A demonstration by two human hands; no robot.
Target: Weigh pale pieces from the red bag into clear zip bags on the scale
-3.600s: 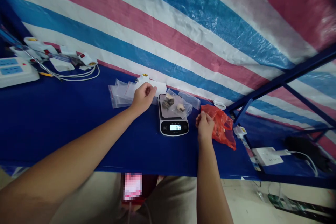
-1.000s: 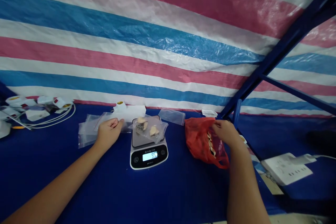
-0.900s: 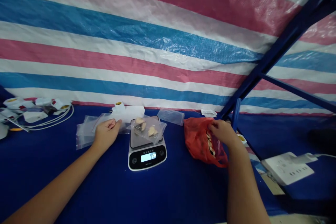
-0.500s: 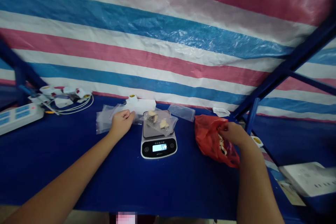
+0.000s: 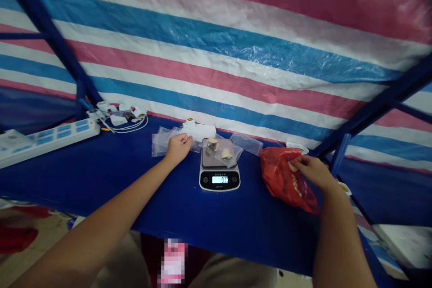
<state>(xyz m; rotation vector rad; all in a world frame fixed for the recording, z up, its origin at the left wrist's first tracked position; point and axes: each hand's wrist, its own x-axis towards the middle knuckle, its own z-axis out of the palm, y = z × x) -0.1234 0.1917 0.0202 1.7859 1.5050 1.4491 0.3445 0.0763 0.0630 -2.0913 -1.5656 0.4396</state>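
Observation:
My left hand [image 5: 178, 147] is closed in a loose fist over the clear plastic bags [image 5: 160, 141], left of a small digital kitchen scale [image 5: 220, 180]. Whether anything is inside its fingers is hidden. On the scale's plate lies a clear zip bag [image 5: 234, 150] with pale, dark-edged dried pieces [image 5: 227, 154] in or on it; the lit display seems to read about 9.1. At the right, my right hand [image 5: 312, 170] pinches a pale dried piece [image 5: 293, 166] at the mouth of a red plastic bag [image 5: 275, 173]. More pale pieces show inside that bag.
Behind the scale are a white box [image 5: 204, 131] and another clear bag [image 5: 248, 144]. A power strip [image 5: 72, 132] and white plugs with cables [image 5: 124, 117] lie at the left. Blue frame bars [image 5: 374, 103] and a striped sheet [image 5: 216, 67] stand behind the blue table [image 5: 168, 207].
The view has swung left, so things sit further right. My right hand has drawn back from inside the red bag, now with a pale piece visible at its fingertips. The scale's reading looks changed.

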